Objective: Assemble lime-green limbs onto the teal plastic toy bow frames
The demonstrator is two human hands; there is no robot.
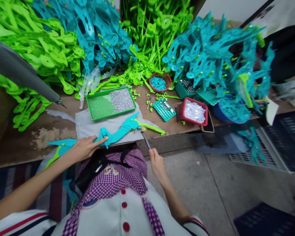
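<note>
A long blue plastic piece (120,133) lies across a grey cloth (85,121) at the bench's front edge. A lime-green arm (151,126) is joined to its right end, and another green strip hangs near its left end. My left hand (87,147) rests on the left half of the blue piece, index finger stretched along it beside a black-edged slot. My right hand (157,161) is wrapped round the grey handle of a small hammer (145,139). The hammer's yellowish head is beside the green arm at the bench edge.
Behind the cloth stands a green tray (100,108) of silvery pins. Right of it are a teal tray (164,109), a red basket (158,82) and a red bin (194,111). Green and blue parts (199,49) pile up behind. A grey power screwdriver (22,67) hangs at left.
</note>
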